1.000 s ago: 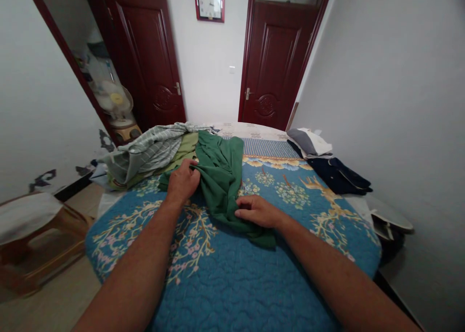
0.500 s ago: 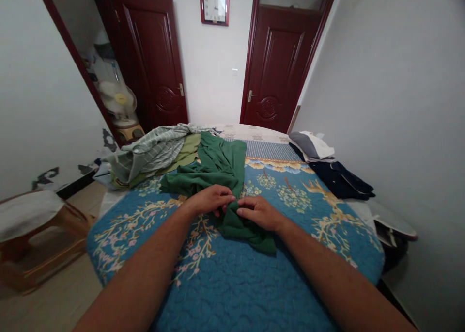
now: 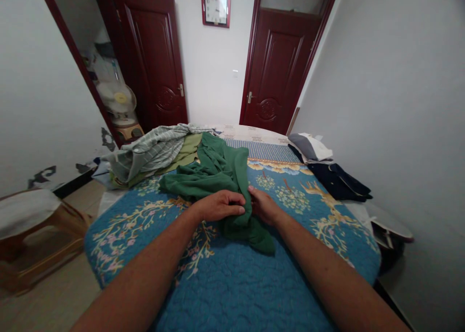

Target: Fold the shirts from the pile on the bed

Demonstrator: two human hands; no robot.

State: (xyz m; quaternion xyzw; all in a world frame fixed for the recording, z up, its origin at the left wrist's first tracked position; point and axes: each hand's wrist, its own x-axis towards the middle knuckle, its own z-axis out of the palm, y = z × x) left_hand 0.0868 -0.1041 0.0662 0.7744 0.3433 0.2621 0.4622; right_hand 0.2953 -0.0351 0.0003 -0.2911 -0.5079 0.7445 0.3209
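Observation:
A dark green garment point(image 3: 218, 174) lies crumpled across the middle of a bed covered by a blue floral quilt point(image 3: 232, 278). My left hand point(image 3: 218, 206) is closed on a fold of the green cloth near its lower part. Right beside it, my right hand point(image 3: 264, 205) also pinches the same fold, fingers curled into the fabric. The two hands nearly touch. A loose end of the garment trails toward me below them.
A striped grey-green garment point(image 3: 148, 152) and an olive one point(image 3: 187, 150) are heaped at the bed's far left. Dark navy clothes point(image 3: 337, 181) and a grey-white folded item point(image 3: 310, 147) sit at the right. A wooden stool point(image 3: 32, 225) stands left. Two dark red doors point(image 3: 279, 65) are behind.
My left hand came from the garment's upper left part down to the middle, beside my right hand. Both hands then rose slightly with the fold gathered between them.

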